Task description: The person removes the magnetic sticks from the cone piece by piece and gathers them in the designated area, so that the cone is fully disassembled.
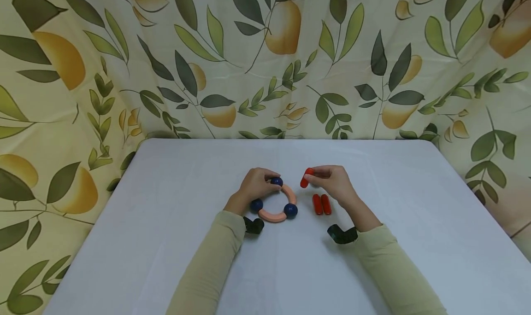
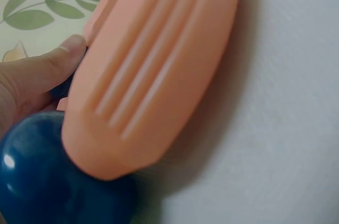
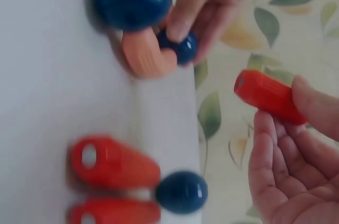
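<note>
Left hand (image 1: 257,186) grips ring (image 1: 272,217), three blue balls (image 1: 291,211) — right hand (image 1: 337,183) pinches one of three red rods (image 1: 304,183).

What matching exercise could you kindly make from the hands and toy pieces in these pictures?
Column one
1. Left hand
2. Right hand
3. Curved pieces
4. Paired red rods

Column two
A. Holding a single red rod
B. Lying side by side on the white table
C. Pinching a blue ball
D. Peach in colour

Right pairs: 1-C, 2-A, 3-D, 4-B.
</note>
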